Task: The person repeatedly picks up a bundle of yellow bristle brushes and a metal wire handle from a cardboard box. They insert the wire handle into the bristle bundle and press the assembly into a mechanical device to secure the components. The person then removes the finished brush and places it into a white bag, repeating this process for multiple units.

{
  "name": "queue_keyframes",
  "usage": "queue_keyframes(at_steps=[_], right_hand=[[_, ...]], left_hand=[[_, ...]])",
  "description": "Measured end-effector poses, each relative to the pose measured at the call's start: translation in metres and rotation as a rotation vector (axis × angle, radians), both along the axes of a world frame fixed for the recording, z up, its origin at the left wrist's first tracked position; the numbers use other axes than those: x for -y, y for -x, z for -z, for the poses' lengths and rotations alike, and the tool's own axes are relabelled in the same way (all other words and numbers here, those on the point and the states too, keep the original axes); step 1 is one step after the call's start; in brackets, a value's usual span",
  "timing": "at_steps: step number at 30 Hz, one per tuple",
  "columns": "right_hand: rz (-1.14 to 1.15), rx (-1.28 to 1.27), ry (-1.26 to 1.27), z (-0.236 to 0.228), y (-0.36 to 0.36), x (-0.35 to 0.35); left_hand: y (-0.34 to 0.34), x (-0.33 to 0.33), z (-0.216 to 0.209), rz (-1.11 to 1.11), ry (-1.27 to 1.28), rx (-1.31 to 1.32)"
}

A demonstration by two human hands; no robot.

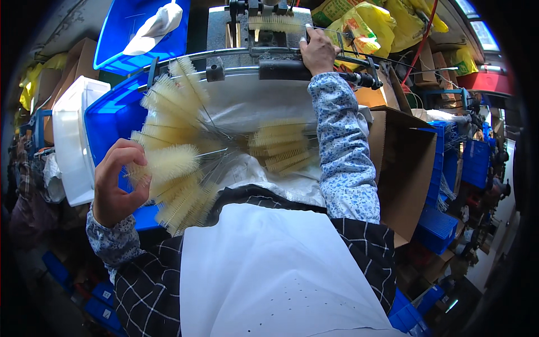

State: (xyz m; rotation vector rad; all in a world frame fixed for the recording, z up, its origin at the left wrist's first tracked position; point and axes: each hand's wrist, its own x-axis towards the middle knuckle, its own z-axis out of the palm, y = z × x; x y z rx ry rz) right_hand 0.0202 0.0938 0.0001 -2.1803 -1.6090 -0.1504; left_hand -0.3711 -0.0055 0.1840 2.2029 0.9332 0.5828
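Note:
My left hand (pixel 120 182) curls its fingers and thumb round the bristle end of a cream bottle brush (pixel 174 159), whose bare wire points right. This brush lies over a fanned heap of similar brushes (pixel 177 104) at the left of my lap. At the far side, my right hand (pixel 319 51) is closed at the right end of another bottle brush (pixel 276 23), where a thin wire leads off to the right; its fingers partly hide the grip. That brush lies across a metal machine (pixel 219 33). More brushes (pixel 281 145) lie in a stack on white sheeting between my arms.
A metal rail (pixel 233 51) with a black cylinder (pixel 283 70) crosses in front of the machine. Blue bins (pixel 115 109) and a white box (pixel 78 140) stand left. An open cardboard box (pixel 407 180) stands right of my forearm. Yellow bags (pixel 387 28) fill the far right.

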Motion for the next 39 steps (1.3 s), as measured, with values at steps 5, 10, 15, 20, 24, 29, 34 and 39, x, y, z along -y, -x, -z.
queue_keyframes(at_steps=[5, 10, 15, 20, 24, 29, 34, 39], right_hand=[[-0.035, 0.014, -0.041, 0.005, 0.049, -0.013], [-0.018, 0.041, 0.02, 0.0, 0.071, -0.018], [-0.068, 0.002, 0.033, -0.002, 0.044, -0.012], [-0.038, 0.0, -0.008, 0.005, -0.017, 0.002], [-0.123, -0.094, -0.04, 0.014, -0.078, 0.003], [-0.138, 0.21, 0.083, -0.008, -0.116, -0.01], [-0.345, 0.331, 0.198, -0.023, -0.134, -0.005], [-0.345, -0.708, 0.451, -0.076, -0.132, 0.067]], left_hand=[[-0.006, -0.002, 0.006, 0.039, 0.002, 0.027], [-0.023, -0.007, -0.001, 0.12, 0.01, 0.039], [-0.023, -0.006, -0.008, 0.109, -0.011, 0.028], [0.002, -0.005, 0.002, 0.003, 0.028, 0.06], [0.014, -0.005, 0.007, -0.062, 0.107, 0.138], [-0.006, -0.024, 0.017, -0.024, 0.173, 0.275], [-0.02, -0.034, 0.019, 0.006, 0.329, 0.29], [-0.03, -0.039, 0.023, 0.05, 0.492, 0.383]])
